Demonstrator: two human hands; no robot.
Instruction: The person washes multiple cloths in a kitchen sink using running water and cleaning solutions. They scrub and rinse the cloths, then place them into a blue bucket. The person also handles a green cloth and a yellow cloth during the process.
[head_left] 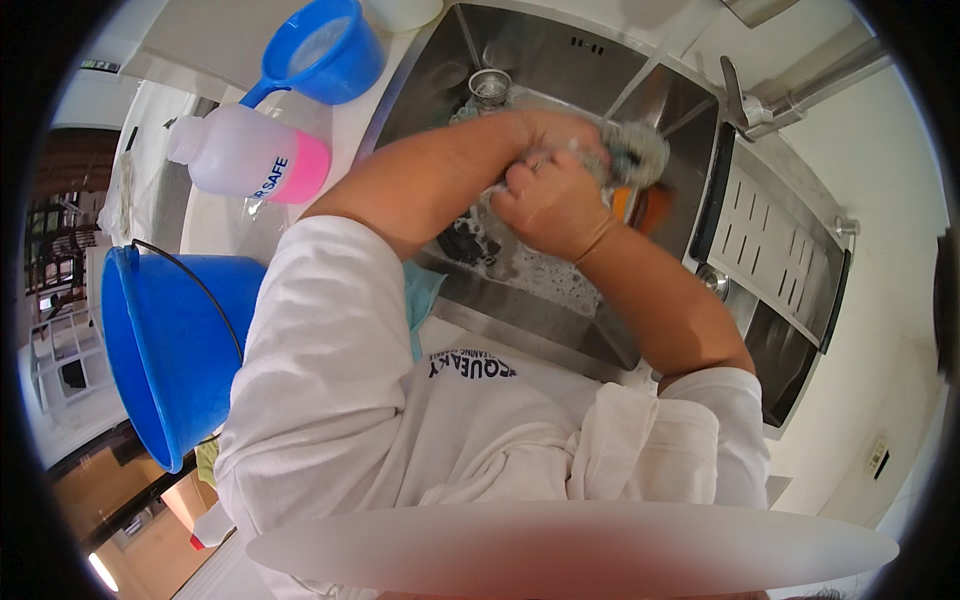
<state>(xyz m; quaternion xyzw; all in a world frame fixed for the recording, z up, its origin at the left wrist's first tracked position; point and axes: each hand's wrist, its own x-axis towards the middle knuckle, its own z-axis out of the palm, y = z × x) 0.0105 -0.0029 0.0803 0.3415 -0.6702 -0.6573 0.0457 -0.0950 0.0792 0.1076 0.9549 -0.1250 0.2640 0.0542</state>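
Note:
Over the steel sink (420, 100), my two hands are close together and gripping a wet grey-green cloth (642, 155). Its bunched end sticks out to the right of my fists and is blurred. My left hand (565, 132) is behind, wrapped round the cloth, its fingers partly hidden. Curled into a fist in front of it is my right hand (555, 208), with the knuckles up. Beneath the cloth lies an orange object (650, 208), too blurred to name. Suds and a dark wet item (465, 243) lie on the sink bottom.
A metal strainer (490, 88) is at the sink's far left. Left of the sink are a blue dipper (355, 60), a bottle of pink liquid (225, 152) and a blue bucket (190, 330). A light-blue cloth (424, 295) hangs at the front edge. A slotted drainer (765, 230) and tap (760, 110) are right.

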